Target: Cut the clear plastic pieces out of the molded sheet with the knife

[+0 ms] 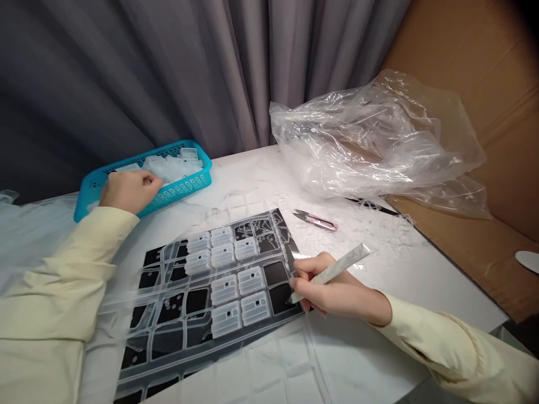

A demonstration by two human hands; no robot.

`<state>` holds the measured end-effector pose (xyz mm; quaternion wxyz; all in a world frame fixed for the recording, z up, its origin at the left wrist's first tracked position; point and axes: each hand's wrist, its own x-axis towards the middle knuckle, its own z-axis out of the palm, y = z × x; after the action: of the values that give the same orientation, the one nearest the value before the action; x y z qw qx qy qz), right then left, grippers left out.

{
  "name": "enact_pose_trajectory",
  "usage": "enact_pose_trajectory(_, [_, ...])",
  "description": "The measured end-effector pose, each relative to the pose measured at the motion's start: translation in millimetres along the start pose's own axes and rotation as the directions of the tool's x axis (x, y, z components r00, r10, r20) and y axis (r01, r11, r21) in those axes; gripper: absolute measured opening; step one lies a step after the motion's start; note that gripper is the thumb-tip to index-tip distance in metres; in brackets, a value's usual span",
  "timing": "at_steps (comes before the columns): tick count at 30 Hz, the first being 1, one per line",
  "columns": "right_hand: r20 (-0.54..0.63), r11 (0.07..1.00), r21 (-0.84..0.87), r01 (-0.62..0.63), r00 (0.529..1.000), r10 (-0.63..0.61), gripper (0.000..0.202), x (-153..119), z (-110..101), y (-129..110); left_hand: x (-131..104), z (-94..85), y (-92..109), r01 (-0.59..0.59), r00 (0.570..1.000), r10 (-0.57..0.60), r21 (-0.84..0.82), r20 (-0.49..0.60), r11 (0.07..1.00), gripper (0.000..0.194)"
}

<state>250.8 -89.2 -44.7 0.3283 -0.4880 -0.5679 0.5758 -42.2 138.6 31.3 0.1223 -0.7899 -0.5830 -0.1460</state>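
My left hand [130, 192] is over the near side of a blue plastic basket [179, 191]. Its fingers are curled, and whatever they hold is hidden. Small translucent plastic pieces [172, 165] fill the basket. In my right hand [332, 292] is a slim pen-like tool [343, 264], wrapped in whitish material, its dark tip pointing down at a black sheet [275, 273]. A clear plastic frame [185, 324] of square cells lies over that sheet. Several translucent plastic parts [226, 289], each with a dark dot, sit in the middle cells.
Pink-handled thread snips [315, 220] lie beyond the sheet, beside scattered clear scraps [357, 238]. A large clear plastic bag [374, 140] rests at the back right against brown cardboard [471, 101]. Grey curtains [202, 73] hang behind the white table [357, 359].
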Motion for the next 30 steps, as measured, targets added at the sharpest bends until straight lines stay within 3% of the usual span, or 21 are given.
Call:
enact_pose_trajectory(5, [0.074,1.0,-0.001,-0.012,0.997,0.012,0.034,-2.3,8.3,-3.6,-17.9,-3.6,18.9,0.075,0.997,-0.071,0.094,-0.042,0.993,0.027])
enact_pose_trajectory(7, [0.107,1.0,-0.017,-0.008,0.994,0.01,0.035,-3.4,13.1,-5.0,-34.2,-8.5,37.1,-0.01,1.0,0.013,0.099,-0.024,0.995,0.027])
enact_pose_trajectory(9, [0.112,0.999,-0.04,-0.012,0.994,0.016,0.036,-3.9,17.5,-5.5,-60.3,-15.2,62.9,-0.216,0.975,0.216,-0.009,0.048,0.976,0.028])
enact_pose_trajectory(10, [0.11,0.999,-0.048,-0.017,0.994,0.022,0.035,-3.9,19.2,-5.3,-76.6,-19.0,77.4,-0.316,0.94,0.327,-0.117,0.092,0.941,0.029])
enact_pose_trajectory(12, [0.102,0.998,-0.063,-0.012,0.995,0.019,0.036,-3.7,21.4,-4.0,-111.9,-26.3,105.3,-0.474,0.822,0.542,-0.319,0.174,0.821,0.029])
enact_pose_trajectory(14, [0.095,0.996,-0.086,0.014,0.995,-0.006,0.036,-3.5,22.3,-2.5,-144.6,-31.2,126.4,-0.52,0.72,0.642,-0.407,0.265,0.751,0.025])
enact_pose_trajectory(17, [0.098,0.993,-0.115,0.041,0.995,-0.029,0.034,-3.6,22.7,-1.0,-177.1,-30.1,140.7,-0.579,0.676,0.683,-0.374,0.276,0.725,0.014])
enact_pose_trajectory(21, [0.101,0.99,-0.124,0.069,0.993,-0.057,0.034,-3.4,24.5,1.5,-189.5,-17.1,142.0,-0.691,0.668,0.723,-0.214,0.178,0.691,0.015])
enact_pose_trajectory(23, [0.095,0.985,-0.141,0.095,0.992,-0.082,0.034,-2.8,25.9,3.5,-188.1,-10.8,142.3,-0.74,0.642,0.751,-0.129,0.154,0.66,0.02])
enact_pose_trajectory(28, [0.082,0.975,-0.198,0.104,0.993,-0.089,0.034,-2.3,27.1,4.4,-179.2,-3.3,142.2,-0.858,0.501,0.856,-0.055,0.125,0.51,0.028])
enact_pose_trajectory(30, [0.096,0.976,-0.199,0.093,0.993,-0.075,0.033,-2.6,26.2,2.3,-176.6,-1.3,140.2,-0.876,0.47,0.876,-0.065,0.108,0.478,0.03])
